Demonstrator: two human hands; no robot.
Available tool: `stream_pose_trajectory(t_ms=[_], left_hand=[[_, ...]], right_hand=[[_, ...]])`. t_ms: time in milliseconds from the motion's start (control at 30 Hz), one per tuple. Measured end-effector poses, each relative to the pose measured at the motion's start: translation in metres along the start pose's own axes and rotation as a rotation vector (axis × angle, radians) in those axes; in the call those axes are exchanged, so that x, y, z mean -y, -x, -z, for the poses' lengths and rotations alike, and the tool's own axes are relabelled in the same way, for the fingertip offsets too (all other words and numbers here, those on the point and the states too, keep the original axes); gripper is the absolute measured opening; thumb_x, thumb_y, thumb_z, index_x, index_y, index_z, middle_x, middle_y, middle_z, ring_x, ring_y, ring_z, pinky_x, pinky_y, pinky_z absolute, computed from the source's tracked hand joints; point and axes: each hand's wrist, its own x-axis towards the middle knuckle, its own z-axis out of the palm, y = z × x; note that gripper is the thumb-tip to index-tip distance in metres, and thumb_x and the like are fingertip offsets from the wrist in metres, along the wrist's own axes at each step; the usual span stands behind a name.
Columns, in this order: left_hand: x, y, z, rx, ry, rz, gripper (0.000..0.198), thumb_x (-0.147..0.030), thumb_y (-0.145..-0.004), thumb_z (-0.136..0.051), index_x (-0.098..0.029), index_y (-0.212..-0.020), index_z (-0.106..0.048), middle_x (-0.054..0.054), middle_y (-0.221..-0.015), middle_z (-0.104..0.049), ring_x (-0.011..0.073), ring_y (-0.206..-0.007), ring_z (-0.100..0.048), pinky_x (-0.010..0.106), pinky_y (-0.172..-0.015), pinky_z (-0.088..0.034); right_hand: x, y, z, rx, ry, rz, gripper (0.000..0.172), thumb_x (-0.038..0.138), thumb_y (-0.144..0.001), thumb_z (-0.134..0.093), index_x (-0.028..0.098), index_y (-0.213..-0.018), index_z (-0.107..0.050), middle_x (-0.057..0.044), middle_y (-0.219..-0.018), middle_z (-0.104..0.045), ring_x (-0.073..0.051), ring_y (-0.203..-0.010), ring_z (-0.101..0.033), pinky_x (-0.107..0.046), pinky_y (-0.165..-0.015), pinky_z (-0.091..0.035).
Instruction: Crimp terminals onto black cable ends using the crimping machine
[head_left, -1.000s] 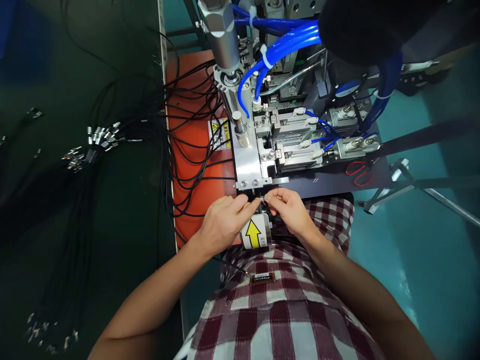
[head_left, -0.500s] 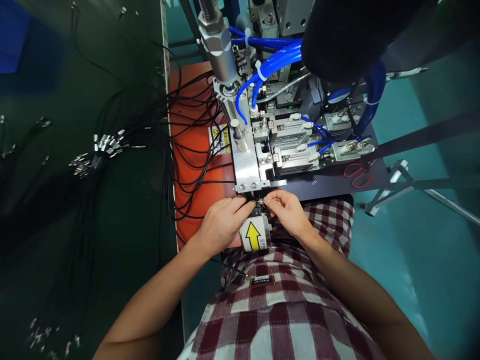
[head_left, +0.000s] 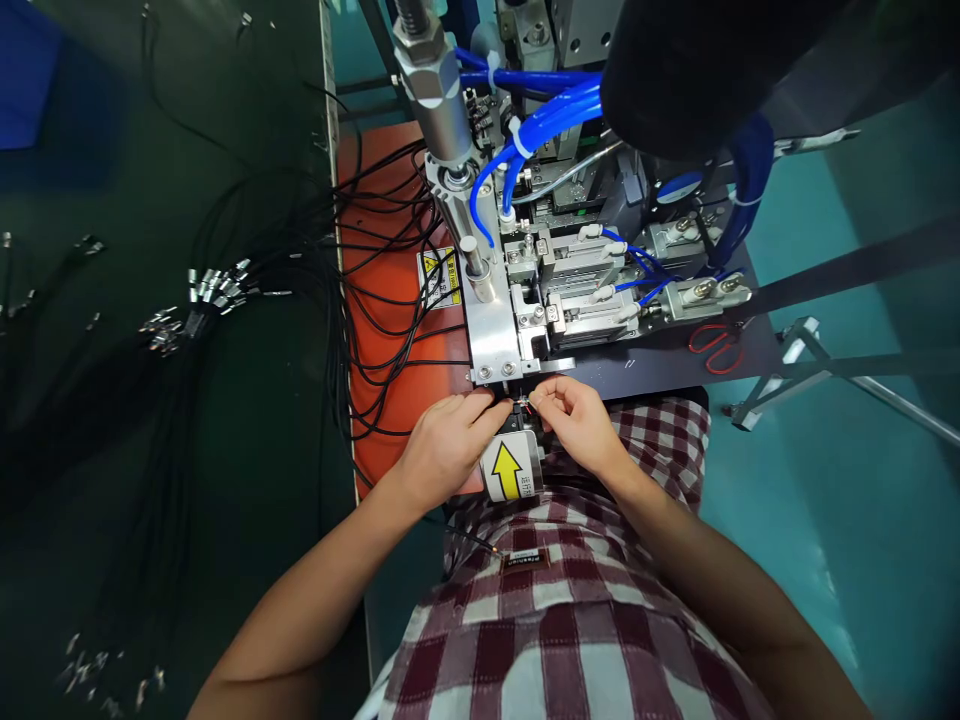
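Between my fingertips, at the front of a metal press machine (head_left: 491, 335), lie thin wires (head_left: 524, 402) with red and white showing. My right hand (head_left: 577, 425) pinches their right end between thumb and forefinger. From the left, my left hand (head_left: 444, 445) closes its thumb and fingers at the other end of the wires, where a black cable (head_left: 386, 433) runs in under the hand; the grip itself is mostly hidden. Just below the fingertips is a white plate with a yellow arrow (head_left: 507, 470), attached at the machine's front.
Many black cables (head_left: 390, 290) cross the orange mat (head_left: 375, 345) from the dark table (head_left: 262, 480), where a bundle with metal connectors (head_left: 217, 288) lies. Blue air hoses (head_left: 562, 105) hang above the machine's cylinders. Red-handled scissors (head_left: 716, 348) rest on the right of the base.
My right fingertips have shifted very slightly at the wires. My left hand stays almost still, and the view has moved a little.
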Motion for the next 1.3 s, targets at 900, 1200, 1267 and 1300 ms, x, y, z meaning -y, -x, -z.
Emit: stream_pose_trajectory(t_ms=[900, 1200, 1267, 1300], left_hand=[[-0.009, 0.001, 0.002, 0.058, -0.148, 0.047, 0.023, -0.015, -0.089, -0.049, -0.016, -0.107, -0.063, 0.007, -0.087, -0.063, 0.0188, -0.070, -0.051, 0.031, -0.057, -0.037], [-0.008, 0.001, 0.002, 0.057, -0.147, 0.048, 0.024, -0.016, -0.090, -0.047, -0.017, -0.108, -0.064, 0.008, -0.088, -0.063, 0.0184, -0.070, -0.052, 0.031, -0.058, -0.038], [-0.009, 0.001, 0.002, 0.053, -0.141, 0.050, 0.025, -0.016, -0.091, -0.046, -0.017, -0.108, -0.064, 0.008, -0.088, -0.063, 0.0183, -0.070, -0.052, 0.031, -0.058, -0.038], [-0.009, 0.000, 0.002, 0.049, -0.141, 0.051, 0.025, -0.016, -0.092, -0.045, -0.017, -0.107, -0.064, 0.008, -0.087, -0.063, 0.0182, -0.070, -0.052, 0.031, -0.058, -0.038]], right_hand=[[0.004, 0.027, -0.005, -0.182, 0.630, 0.395, 0.016, 0.024, -0.089, -0.053, 0.020, -0.076, -0.061, -0.004, -0.072, -0.063, -0.017, -0.066, -0.055, -0.030, -0.067, -0.042], [0.010, 0.021, 0.000, -0.127, 0.606, 0.415, 0.015, 0.022, -0.089, -0.050, 0.021, -0.076, -0.056, -0.003, -0.072, -0.059, -0.016, -0.065, -0.054, -0.029, -0.066, -0.043], [0.010, 0.020, 0.000, -0.114, 0.568, 0.404, 0.013, 0.023, -0.089, -0.051, 0.021, -0.077, -0.057, -0.003, -0.074, -0.059, -0.016, -0.065, -0.054, -0.029, -0.066, -0.043], [0.010, 0.020, 0.001, -0.114, 0.545, 0.393, 0.013, 0.023, -0.088, -0.051, 0.020, -0.077, -0.057, -0.003, -0.075, -0.059, -0.016, -0.065, -0.053, -0.029, -0.066, -0.043]])
